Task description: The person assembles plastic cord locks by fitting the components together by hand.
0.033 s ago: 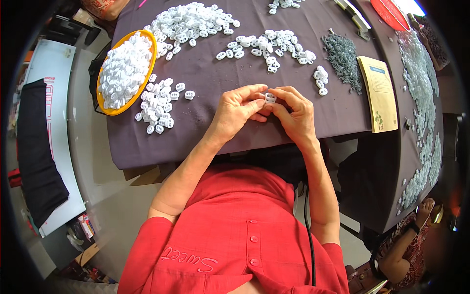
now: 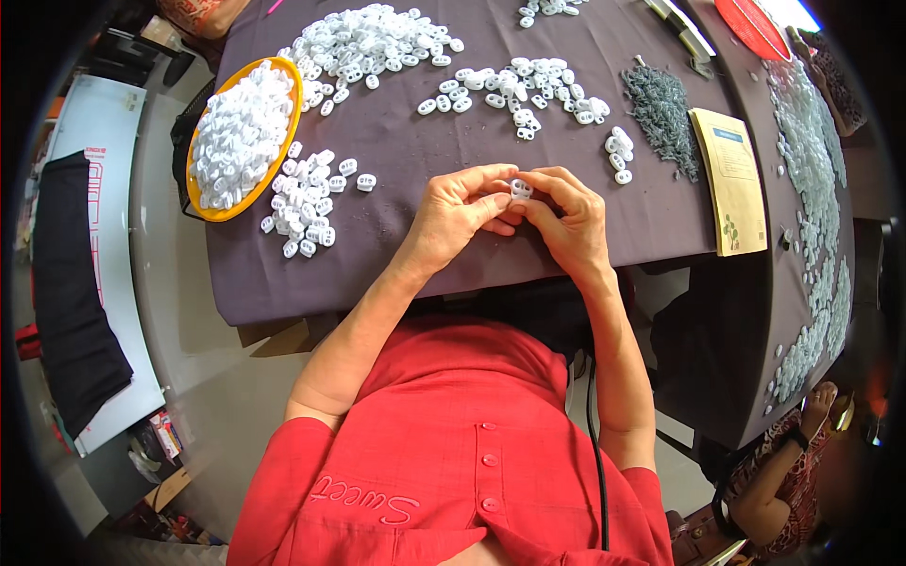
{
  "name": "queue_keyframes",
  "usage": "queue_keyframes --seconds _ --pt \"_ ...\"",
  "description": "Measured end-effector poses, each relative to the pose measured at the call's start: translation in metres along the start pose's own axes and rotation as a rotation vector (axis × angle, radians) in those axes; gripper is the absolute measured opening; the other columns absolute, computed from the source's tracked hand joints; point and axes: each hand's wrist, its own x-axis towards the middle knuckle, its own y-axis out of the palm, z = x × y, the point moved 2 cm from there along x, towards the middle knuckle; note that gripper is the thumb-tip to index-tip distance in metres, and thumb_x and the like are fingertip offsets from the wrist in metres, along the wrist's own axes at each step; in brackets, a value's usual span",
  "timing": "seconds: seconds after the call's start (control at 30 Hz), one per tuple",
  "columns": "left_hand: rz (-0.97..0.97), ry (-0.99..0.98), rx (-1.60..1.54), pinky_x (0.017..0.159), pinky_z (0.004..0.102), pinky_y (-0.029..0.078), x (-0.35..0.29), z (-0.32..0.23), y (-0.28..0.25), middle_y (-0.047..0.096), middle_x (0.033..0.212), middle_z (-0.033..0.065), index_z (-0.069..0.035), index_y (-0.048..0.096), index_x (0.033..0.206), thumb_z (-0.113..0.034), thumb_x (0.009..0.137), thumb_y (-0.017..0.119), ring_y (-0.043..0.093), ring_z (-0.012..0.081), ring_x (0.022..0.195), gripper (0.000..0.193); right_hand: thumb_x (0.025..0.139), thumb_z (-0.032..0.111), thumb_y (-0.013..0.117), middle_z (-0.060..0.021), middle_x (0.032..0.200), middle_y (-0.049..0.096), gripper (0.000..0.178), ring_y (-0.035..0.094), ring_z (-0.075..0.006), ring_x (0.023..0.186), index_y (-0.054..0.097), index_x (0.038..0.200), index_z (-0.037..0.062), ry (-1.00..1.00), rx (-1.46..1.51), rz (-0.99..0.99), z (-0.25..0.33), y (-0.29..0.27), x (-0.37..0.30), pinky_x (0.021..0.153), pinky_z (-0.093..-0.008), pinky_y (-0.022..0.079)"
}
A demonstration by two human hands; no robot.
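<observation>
Over the near edge of the table, both hands meet at a small white oval plastic piece with two holes (image 2: pixel 521 189). My right hand (image 2: pixel 571 219) pinches it between thumb and fingertips. My left hand (image 2: pixel 455 209) touches it from the other side, its thumb and fingers closed at the piece. Whether the left fingers hold another small part is hidden. Left of the hands lies a loose cluster of similar white pieces (image 2: pixel 304 203). Beyond the hands, more white pieces (image 2: pixel 519 90) are scattered, and a short row of them (image 2: pixel 618 151) lies to the right.
An orange-rimmed basket (image 2: pixel 220 215) heaped with white pieces stands at the left, near a large pile (image 2: pixel 368 42). At the right are small grey parts (image 2: pixel 661 118), a yellow booklet (image 2: pixel 731 189) and another table with clear pieces (image 2: pixel 807 189). A co-worker's arm (image 2: pixel 769 481) shows lower right.
</observation>
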Motion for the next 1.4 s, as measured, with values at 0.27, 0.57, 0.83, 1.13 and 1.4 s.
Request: queue_keyframes --seconds 0.27,0.57,0.83,1.13,1.4 --pt "0.125 0.055 0.064 0.068 0.0217 0.052 0.002 -0.003 -0.003 0.064 0.089 0.0089 0.006 0.060 0.103 0.001 0.083 0.057 0.062 0.0114 0.076 0.021 0.069 0.001 0.068 -0.0060 0.079 0.064 0.022 0.062 -0.0107 0.069 0.065 0.090 -0.0015 0.154 0.190 0.036 -0.007 -0.003 -0.001 0.061 -0.0223 0.049" --pt "0.026 0.114 0.115 0.066 0.0220 0.052 0.001 0.004 0.002 0.064 0.085 0.0087 0.004 0.060 0.102 0.003 0.083 0.056 0.061 0.0118 0.071 0.020 0.070 0.001 0.068 -0.0061 0.081 0.064 0.023 0.061 -0.0103 0.071 0.064 0.092 -0.0027 0.175 0.161 0.098 -0.006 -0.005 0.002 0.063 -0.0221 0.049" --pt "-0.047 0.172 0.165 0.064 0.0207 0.052 0.003 0.012 0.003 0.064 0.083 0.0077 0.002 0.061 0.102 0.004 0.083 0.055 0.061 0.0101 0.069 0.020 0.072 -0.004 0.063 -0.0059 0.089 0.062 0.026 0.059 -0.0097 0.069 0.062 0.099 -0.0020 0.100 0.090 0.086 -0.005 -0.003 0.002 0.061 -0.0211 0.049" --pt "-0.087 0.153 0.156 0.063 0.0208 0.051 0.002 0.010 0.004 0.064 0.083 0.0079 0.004 0.060 0.102 0.004 0.084 0.054 0.061 0.0100 0.068 0.019 0.075 -0.006 0.060 -0.0056 0.087 0.061 0.027 0.058 -0.0087 0.067 0.062 0.101 -0.0015 0.138 0.155 0.087 -0.004 -0.001 0.001 0.059 -0.0204 0.048" --pt "-0.106 0.166 0.156 0.061 0.0206 0.052 0.003 0.012 0.007 0.064 0.083 0.0071 0.004 0.060 0.101 0.004 0.084 0.053 0.061 0.0095 0.067 0.019 0.077 -0.005 0.056 -0.0061 0.083 0.061 0.023 0.058 -0.0085 0.063 0.061 0.099 -0.0032 0.095 0.100 0.044 -0.002 0.001 0.000 0.056 -0.0202 0.048"
